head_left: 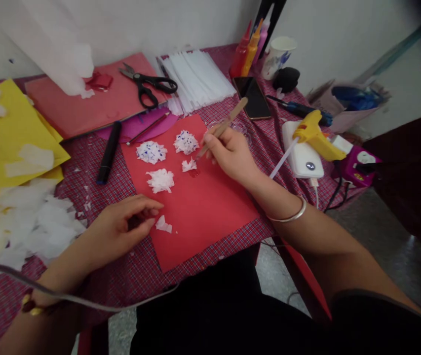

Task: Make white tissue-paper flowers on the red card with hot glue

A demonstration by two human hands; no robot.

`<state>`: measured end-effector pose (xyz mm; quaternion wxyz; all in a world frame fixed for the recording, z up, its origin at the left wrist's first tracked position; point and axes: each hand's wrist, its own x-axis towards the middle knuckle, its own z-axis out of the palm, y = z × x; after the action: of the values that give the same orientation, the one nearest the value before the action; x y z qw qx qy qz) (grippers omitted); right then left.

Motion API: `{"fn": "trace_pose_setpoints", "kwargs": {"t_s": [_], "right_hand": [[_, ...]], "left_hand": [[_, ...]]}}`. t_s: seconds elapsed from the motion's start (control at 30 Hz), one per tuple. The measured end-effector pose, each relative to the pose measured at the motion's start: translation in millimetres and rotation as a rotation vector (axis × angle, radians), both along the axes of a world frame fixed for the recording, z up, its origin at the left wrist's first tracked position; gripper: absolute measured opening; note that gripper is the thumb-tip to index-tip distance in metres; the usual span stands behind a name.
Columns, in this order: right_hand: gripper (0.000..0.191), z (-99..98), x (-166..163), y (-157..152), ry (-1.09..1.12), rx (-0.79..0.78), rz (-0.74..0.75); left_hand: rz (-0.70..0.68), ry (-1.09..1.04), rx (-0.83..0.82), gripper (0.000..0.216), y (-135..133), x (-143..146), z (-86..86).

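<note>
A sheet of red paper point(210, 212) lies before me on the checked cloth. My right hand point(228, 150) pinches a flat wooden stick point(234, 111), its lower tip beside a small crumpled white tissue piece point(188, 165). A wet-looking spot point(194, 173) shows next to that piece. Two blue-speckled tissue puffs point(151, 152) and a plain white puff point(160, 180) sit on the red sheet. My left hand point(132, 222) rests at the sheet's left edge, thumb and fingers apart, holding nothing. Close to its fingertips is a loose tissue scrap point(163, 225).
Left are a tissue pile point(36, 222), yellow paper point(14, 143) and a black marker point(109, 154). Behind lie scissors point(149, 84), white strips point(199, 79) and a phone point(252, 97). Paint bottles point(249, 52), a paper cup point(279, 56) and a yellow glue gun point(316, 135) stand right. A cable point(84, 303) crosses in front.
</note>
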<state>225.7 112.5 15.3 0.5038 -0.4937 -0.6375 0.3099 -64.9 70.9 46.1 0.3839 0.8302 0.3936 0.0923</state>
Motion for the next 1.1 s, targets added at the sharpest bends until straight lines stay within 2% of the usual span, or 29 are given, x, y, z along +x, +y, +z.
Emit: {"fn": "trace_pose_setpoints", "kwargs": {"t_s": [0.23, 0.43, 0.53, 0.67, 0.77, 0.93, 1.1], "right_hand": [[0.038, 6.3, -4, -8, 0.111, -0.021, 0.061], [0.042, 13.4, -17, -23, 0.139, -0.038, 0.166], [0.039, 19.3, -22, -33, 0.161, -0.045, 0.263], [0.031, 20.6, -30, -44, 0.196, -0.086, 0.354], [0.030, 18.4, -35, -50, 0.278, -0.138, 0.427], [0.028, 18.8, -40, -59, 0.389, -0.152, 0.521], [0.022, 16.8, -43, -62, 0.343, -0.123, 0.578]], "left_hand": [[-0.070, 0.079, 0.125, 0.020, -3, 6, -9.4], [-0.046, 0.146, 0.089, 0.012, -7, 10, -7.4], [0.063, 0.035, -0.021, 0.017, -9, 12, -5.5], [0.320, -0.247, -0.337, 0.019, -9, 17, -2.8], [0.423, -0.422, -0.505, 0.020, -10, 20, -4.5], [0.499, -0.535, -0.591, 0.030, -11, 25, -11.5], [0.519, -0.556, -0.588, 0.034, -12, 26, -10.4]]}}
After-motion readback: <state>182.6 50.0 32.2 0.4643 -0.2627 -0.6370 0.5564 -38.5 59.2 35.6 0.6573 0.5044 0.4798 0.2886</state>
